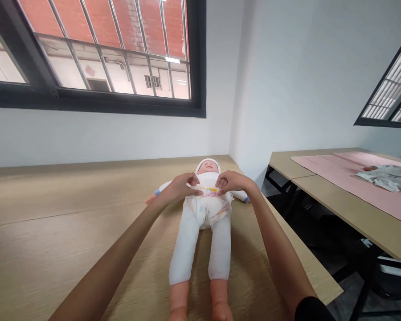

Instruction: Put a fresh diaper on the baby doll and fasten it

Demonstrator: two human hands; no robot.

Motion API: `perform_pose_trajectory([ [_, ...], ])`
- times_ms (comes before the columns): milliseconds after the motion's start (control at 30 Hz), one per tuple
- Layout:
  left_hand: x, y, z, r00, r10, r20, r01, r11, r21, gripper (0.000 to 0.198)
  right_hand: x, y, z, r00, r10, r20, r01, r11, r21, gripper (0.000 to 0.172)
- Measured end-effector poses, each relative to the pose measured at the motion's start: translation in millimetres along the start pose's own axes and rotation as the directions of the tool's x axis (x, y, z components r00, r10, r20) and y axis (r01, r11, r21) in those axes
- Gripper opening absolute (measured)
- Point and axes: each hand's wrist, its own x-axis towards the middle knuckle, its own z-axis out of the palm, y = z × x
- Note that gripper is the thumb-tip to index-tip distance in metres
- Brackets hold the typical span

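Observation:
A baby doll [186,249] in white clothes and a white cap lies on its back on the wooden table, its feet toward me. Around its hips sits a white diaper [205,210] with a coloured print and a yellow and pink strip at the waist. My left hand [184,185] is at the left side of the waistband, thumb and fingers curled onto its edge. On the opposite side, my right hand [232,182] pinches the waistband in the same way. The doll's arms stretch out to both sides behind my hands.
The wooden table [70,223] reaches to the white wall, below a barred window [120,49]. At the right, across a gap, stands another table [350,218] with a pink cloth [341,171] and a pale garment-clad thing [387,177] on it.

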Motion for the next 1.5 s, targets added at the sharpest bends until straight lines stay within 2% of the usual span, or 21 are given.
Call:
perform_pose_trajectory([
  [167,3.9,-7.5,1.1,1.000,0.006,0.027,-0.005,1.000,-0.016,0.038,1.0,-1.6,0.9,1.000,-0.008,0.016,0.009,1.000,-0.011,0.028],
  [333,5.2,-15.8,5.5,0.994,-0.070,-0.086,0.073,0.997,0.035,0.049,4.3,-1.2,2.5,0.999,-0.007,0.054,0.009,1.000,-0.029,0.027],
  [467,3.0,-13.2,7.5,0.981,-0.122,-0.152,0.142,0.982,0.126,0.053,7.4,0.8,4.4,0.996,0.009,0.085,-0.004,0.998,-0.058,0.026],
  [567,-0.7,-6.0,4.6,0.985,-0.146,-0.094,0.162,0.965,0.204,0.046,8.0,0.9,4.9,0.992,0.010,0.124,-0.003,0.998,-0.056,0.021],
  [667,-2.5,-2.2,1.6,0.987,-0.160,-0.024,0.162,0.973,0.162,0.041,6.1,-2.8,4.0,0.986,-0.023,0.163,0.040,0.994,-0.100,0.008],
  [767,-1.3,-3.7,1.0,0.996,-0.082,0.027,0.081,0.996,0.036,0.042,2.0,-9.8,2.6,0.987,-0.027,0.157,0.057,0.981,-0.187,0.013],
  [867,0.4,-5.6,0.5,0.997,0.006,0.078,-0.002,0.998,-0.055,0.041,-2.3,-16.7,2.5,0.992,-0.001,0.124,0.028,0.977,-0.213,0.010],
  [967,0.7,-5.3,-1.6,0.993,0.013,0.121,-0.003,0.997,-0.080,0.037,-4.7,-21.4,3.7,0.996,0.001,0.085,0.015,0.982,-0.190,0.005],
  [1100,1.2,-4.4,-3.7,0.988,0.005,0.155,0.003,0.999,-0.051,0.034,-5.4,-22.6,4.5,0.998,-0.016,0.063,0.027,0.983,-0.183,0.008],
  [1233,2.9,-6.2,-3.9,0.957,0.072,0.281,-0.033,0.990,-0.140,0.034,-4.1,-17.6,4.8,0.996,-0.036,0.085,0.052,0.980,-0.191,0.012],
  [1333,3.4,-10.1,-4.5,0.932,0.065,0.356,0.017,0.974,-0.224,0.037,-1.9,-13.0,4.9,0.988,-0.057,0.145,0.079,0.986,-0.146,0.010],
  [1500,1.8,-15.3,-7.2,0.916,0.043,0.399,0.093,0.945,-0.315,0.035,1.8,-7.8,3.3,0.956,-0.173,0.235,0.189,0.981,-0.048,0.014],
])
